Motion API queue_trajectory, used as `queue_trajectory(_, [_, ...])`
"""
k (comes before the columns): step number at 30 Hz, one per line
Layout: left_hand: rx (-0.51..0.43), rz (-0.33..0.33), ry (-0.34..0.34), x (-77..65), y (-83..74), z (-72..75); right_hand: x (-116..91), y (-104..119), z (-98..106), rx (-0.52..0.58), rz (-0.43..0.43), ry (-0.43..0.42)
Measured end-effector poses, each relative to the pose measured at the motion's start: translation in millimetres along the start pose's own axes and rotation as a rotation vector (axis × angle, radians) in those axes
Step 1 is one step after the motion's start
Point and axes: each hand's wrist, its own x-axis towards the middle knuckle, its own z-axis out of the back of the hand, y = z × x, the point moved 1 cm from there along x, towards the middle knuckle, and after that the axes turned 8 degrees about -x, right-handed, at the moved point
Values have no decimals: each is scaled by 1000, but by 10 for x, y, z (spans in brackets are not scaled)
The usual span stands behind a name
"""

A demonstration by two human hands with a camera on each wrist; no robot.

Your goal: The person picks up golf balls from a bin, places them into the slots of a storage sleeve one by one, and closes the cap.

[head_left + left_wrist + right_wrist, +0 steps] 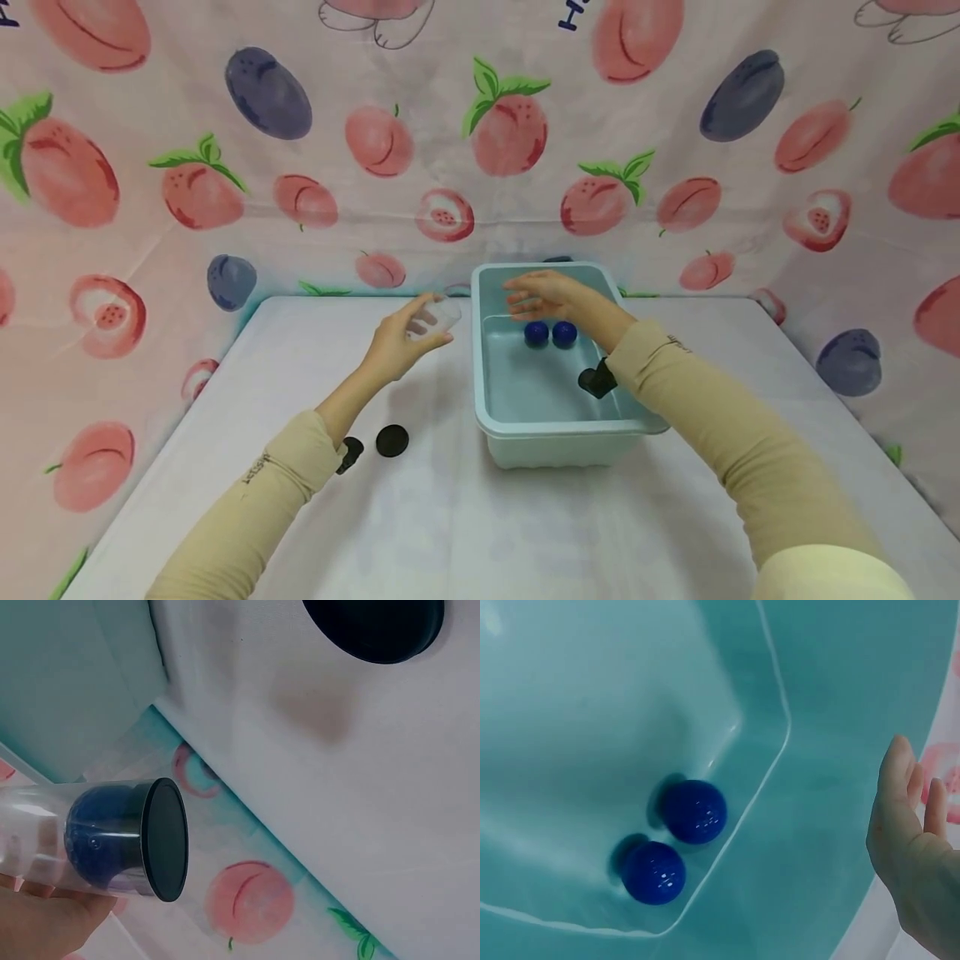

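Observation:
My left hand (401, 337) holds a clear plastic jar (441, 317) just left of the bin, thumb and fingers spread round its sides. In the left wrist view, a blue ball (101, 836) shows inside it, against the black end piece (166, 840). My right hand (547, 293) hovers over the far part of the pale blue bin (483, 421), its fingers loosely extended and holding nothing. Two glossy dark blue balls (694, 811) lie side by side on the bin's floor, below that hand.
A round black lid (392, 440) lies flat on the white table (450, 517), left of the bin. Behind the table hangs a fruit-print cloth (442, 167). Each wrist wears a small black camera (597, 381).

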Motion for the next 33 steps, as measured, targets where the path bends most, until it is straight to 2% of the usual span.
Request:
queue_trajectory(7, [9,-2,2,-23,38,-1,84,-70,90,-12,-22,-35])
queue_trajectory(12, [4,6,16,-61,68,-23,154,-144,124,-93,-42,-85])
queue_trajectory(19, [6,7,15,-100,118,-48,200,-236,169,-131,-108,-163])
queue_trajectory(24, [2,6,25,-123,143,-41,211,-307,187,-130,-150,-176])
queue_trajectory(28, [-2,1,38,-129,173,-46,249,-369,180,-185,-179,-199])
queue_trajectory(32, [0,-7,44,-132,178,-33,455,-512,237,-218,-204,-205])
queue_trajectory(33, [2,-9,44,-133,177,-25,607,-599,305,-224,-204,-204])
